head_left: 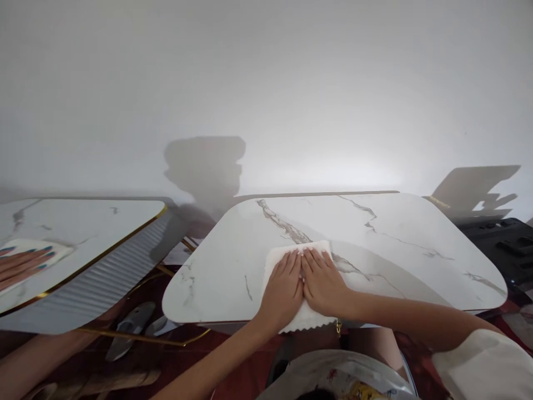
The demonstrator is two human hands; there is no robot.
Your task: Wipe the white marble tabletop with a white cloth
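Note:
A white cloth (277,260) with a scalloped edge lies on a white marble-patterned tabletop (220,261), partly hanging over its near edge. My left hand (285,289) rests flat on the cloth, fingers stretched out and pointing away from me. Beside it, my right hand (322,280) also presses flat on the cloth, its fingertips almost meeting those of the left. Both palms face down, and the middle of the cloth is hidden under them.
At the left, another person's hand (25,264) lies on a white cloth (62,250) on a second marble-patterned table (120,214) with gold trim. A black object (503,239) stands at the right. Grey shoes (131,328) are on the floor. A pale wall (291,100) rises behind.

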